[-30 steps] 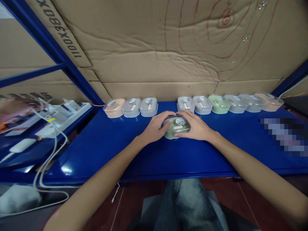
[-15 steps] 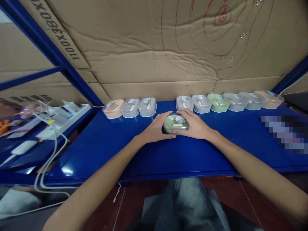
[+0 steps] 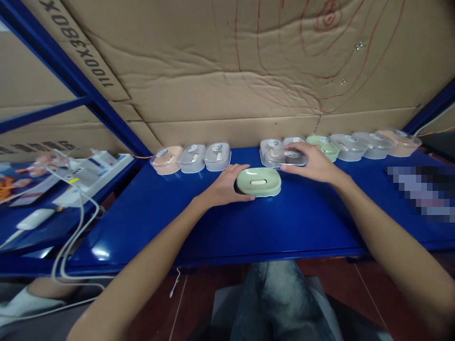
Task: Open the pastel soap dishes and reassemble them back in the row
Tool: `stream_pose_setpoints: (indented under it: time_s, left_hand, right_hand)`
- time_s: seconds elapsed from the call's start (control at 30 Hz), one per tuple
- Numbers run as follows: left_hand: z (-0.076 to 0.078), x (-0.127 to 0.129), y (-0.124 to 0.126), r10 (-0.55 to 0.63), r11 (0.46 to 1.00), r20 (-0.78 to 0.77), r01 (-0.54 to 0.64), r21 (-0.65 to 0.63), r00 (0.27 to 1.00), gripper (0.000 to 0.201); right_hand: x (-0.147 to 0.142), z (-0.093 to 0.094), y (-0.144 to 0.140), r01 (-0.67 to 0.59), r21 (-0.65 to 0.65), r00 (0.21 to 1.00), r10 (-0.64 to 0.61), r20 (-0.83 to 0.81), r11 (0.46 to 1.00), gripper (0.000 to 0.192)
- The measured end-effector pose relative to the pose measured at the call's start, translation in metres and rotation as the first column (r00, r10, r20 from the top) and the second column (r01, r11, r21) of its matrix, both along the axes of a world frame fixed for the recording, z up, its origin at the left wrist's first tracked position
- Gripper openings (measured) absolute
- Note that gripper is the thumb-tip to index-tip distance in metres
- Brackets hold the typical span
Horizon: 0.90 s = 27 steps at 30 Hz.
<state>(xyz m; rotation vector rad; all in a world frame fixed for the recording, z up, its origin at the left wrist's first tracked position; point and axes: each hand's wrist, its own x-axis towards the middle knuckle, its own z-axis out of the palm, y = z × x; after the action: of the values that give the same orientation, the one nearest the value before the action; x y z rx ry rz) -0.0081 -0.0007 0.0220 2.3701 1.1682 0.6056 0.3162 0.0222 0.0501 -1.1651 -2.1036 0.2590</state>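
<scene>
A light green, oval soap box (image 3: 258,190) stands uncovered on the blue table, a small white bar-shaped piece (image 3: 258,182) in the middle of its top. My left hand (image 3: 227,183) grips its left end, thumb at the front and fingers behind. Up and to the right, my right hand (image 3: 316,161) holds a clear plastic lid (image 3: 292,158) with a round sticker between thumb and fingers. The lid is apart from the green box and overlaps the row of boxes behind it in view.
Lidded boxes line the back: a peach one (image 3: 167,161) and two grey ones left, several more right, including another green one (image 3: 327,148). Behind them rises a cardboard wall (image 3: 192,94). A power strip (image 3: 103,175) and white cables (image 3: 83,213) lie at left.
The clear lid has come off the green box; my right hand has carried it up and to the right. My left hand has stayed at the box's left end.
</scene>
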Motion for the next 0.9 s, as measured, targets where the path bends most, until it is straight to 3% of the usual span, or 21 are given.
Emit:
stream_pose_setpoints:
  time_s: [0.13,0.3,0.63,0.9]
  left_hand:
    - [0.006,-0.009,0.005,-0.046,0.997,-0.043,0.048,0.059,0.998,0.087]
    - [0.012,-0.014,0.006,-0.058,0.995,-0.056,0.063,0.075,0.997,0.081]
    - [0.012,-0.014,0.006,-0.061,0.998,-0.069,0.063,0.030,0.996,0.084]
    - [0.011,-0.014,0.006,-0.057,0.998,-0.054,0.058,0.018,0.997,0.085]
  right_hand:
    - [0.027,0.012,0.001,0.028,-0.102,0.983,-0.008,0.184,0.994,0.067]
    - [0.036,0.013,0.001,-0.005,-0.243,0.952,0.079,0.295,0.970,0.068]
    - [0.040,-0.003,0.007,-0.041,-0.193,0.895,0.121,0.429,0.980,0.085]
    - [0.038,-0.007,0.006,-0.029,-0.145,0.862,0.098,0.498,0.989,0.085]
